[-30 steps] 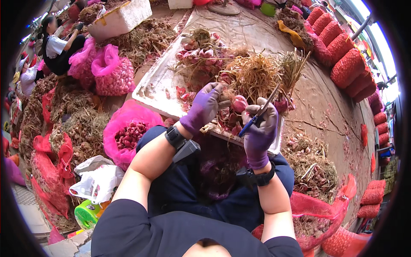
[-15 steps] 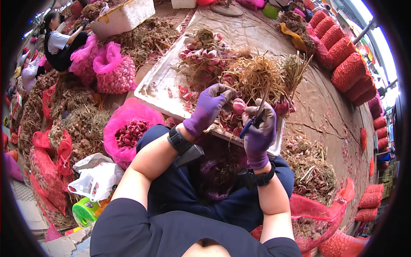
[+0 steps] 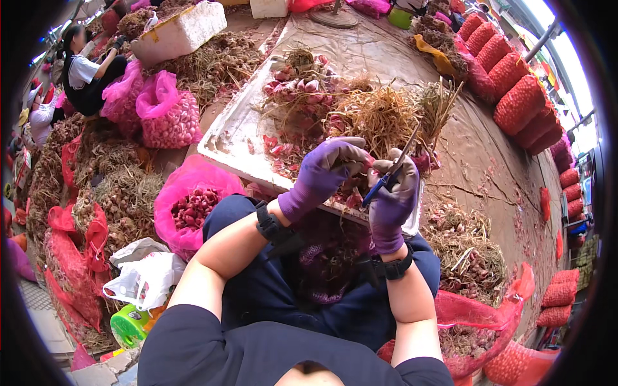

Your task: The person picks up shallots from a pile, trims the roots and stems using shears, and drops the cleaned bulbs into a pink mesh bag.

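Both my hands wear purple gloves with greyish palms and meet over the near edge of a white foam tray (image 3: 225, 132). My left hand (image 3: 327, 172) is closed, pinching a red shallot (image 3: 369, 161) that shows only partly between the fingertips. My right hand (image 3: 394, 199) is wrapped round blue-handled scissors (image 3: 380, 186), their narrow blades pointing up and to the right. The right thumb and fingertips are close to the shallot; whether they touch it I cannot tell. Beyond my hands, dried-stalk shallot bunches (image 3: 380, 116) and loose red skins (image 3: 280, 147) lie in the tray.
A pink mesh bag of shallots (image 3: 196, 207) stands open left of my knee. Heaped shallots with stalks (image 3: 467, 251) lie at right. Filled red sacks (image 3: 518, 103) line the far right. A person (image 3: 90, 71) sits at far left near a foam box (image 3: 180, 32).
The shallot between my hands, plainly seen before, is now mostly covered by fingers. My left hand has moved slightly right and down; the scissors' blades lean further right.
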`<state>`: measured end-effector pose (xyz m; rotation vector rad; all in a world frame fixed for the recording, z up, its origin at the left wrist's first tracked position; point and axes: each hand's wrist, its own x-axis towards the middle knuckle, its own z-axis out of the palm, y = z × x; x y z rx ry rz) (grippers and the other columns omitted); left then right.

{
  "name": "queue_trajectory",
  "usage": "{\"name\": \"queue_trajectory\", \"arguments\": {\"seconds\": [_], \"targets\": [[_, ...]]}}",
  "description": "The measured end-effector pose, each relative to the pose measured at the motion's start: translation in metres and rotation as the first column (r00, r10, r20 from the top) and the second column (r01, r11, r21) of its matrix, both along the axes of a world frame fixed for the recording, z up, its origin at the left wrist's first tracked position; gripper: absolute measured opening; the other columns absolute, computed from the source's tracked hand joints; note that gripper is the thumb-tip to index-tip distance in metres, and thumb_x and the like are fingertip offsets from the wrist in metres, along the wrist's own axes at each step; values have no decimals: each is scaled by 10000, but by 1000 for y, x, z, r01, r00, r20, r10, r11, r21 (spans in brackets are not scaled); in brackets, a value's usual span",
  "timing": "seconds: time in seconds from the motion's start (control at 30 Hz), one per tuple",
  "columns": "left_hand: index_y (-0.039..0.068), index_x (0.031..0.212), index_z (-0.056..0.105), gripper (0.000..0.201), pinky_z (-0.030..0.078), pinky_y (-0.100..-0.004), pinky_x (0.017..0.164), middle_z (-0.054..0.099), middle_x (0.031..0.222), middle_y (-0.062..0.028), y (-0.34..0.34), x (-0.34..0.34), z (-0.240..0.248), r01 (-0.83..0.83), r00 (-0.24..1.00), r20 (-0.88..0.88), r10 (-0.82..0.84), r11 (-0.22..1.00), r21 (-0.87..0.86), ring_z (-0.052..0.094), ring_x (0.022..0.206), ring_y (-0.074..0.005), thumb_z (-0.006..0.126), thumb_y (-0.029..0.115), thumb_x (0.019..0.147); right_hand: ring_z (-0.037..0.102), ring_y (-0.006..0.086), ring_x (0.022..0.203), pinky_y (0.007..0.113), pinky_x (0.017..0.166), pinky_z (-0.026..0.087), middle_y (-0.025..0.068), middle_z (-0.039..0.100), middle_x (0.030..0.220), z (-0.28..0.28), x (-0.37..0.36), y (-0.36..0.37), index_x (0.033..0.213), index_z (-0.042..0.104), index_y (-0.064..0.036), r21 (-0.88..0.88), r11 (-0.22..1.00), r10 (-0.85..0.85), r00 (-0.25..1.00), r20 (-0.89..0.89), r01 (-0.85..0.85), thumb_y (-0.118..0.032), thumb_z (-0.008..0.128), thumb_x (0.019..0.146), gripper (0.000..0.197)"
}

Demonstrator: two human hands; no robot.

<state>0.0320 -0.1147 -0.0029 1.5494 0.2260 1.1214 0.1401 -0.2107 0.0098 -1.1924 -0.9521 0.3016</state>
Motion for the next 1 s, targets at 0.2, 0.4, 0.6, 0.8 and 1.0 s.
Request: {"name": "queue_trajectory", "arguments": {"seconds": [0.2,0.4,0.6,0.8,1.0], "targets": [[-17,1098,591,219,518,-276,881,655,1025,-93,-6,0,8,152,982,159,-98,915,-374,630,973,-141,583,-69,885,592,125,926,282,910,458,56,623,981,4,-3,-4,1233,474,38,29,999,-24,990,136,20,48,660,814,459],[-16,986,578,136,525,-341,833,629,1069,-169,-1,3,-7,-113,989,-89,117,992,47,639,965,-211,610,-40,856,609,132,918,255,832,490,62,603,1028,-4,2,-4,1209,517,7,67,998,-27,986,165,16,112,654,782,461],[-25,987,556,139,503,-333,876,514,1268,-223,-1,-9,19,-90,973,-105,206,755,649,593,1075,-311,584,-46,852,590,112,887,230,802,483,58,614,973,11,14,-2,1249,470,-7,10,1000,-1,995,-101,2,68,660,799,495],[33,1150,607,417,419,-370,1010,496,1325,-171,13,-6,8,-177,983,11,185,917,357,507,1228,-288,718,-5,750,583,91,870,222,798,475,37,612,958,21,11,0,1262,475,-22,-67,998,-26,996,-81,20,56,659,819,487],[45,902,624,185,479,-366,900,612,1150,-175,4,7,-6,-142,989,-20,149,969,200,590,1099,-305,707,-14,748,605,129,925,255,807,492,72,618,1024,-7,10,1,1226,511,6,25,1000,0,982,188,-5,116,623,781,473]]}}
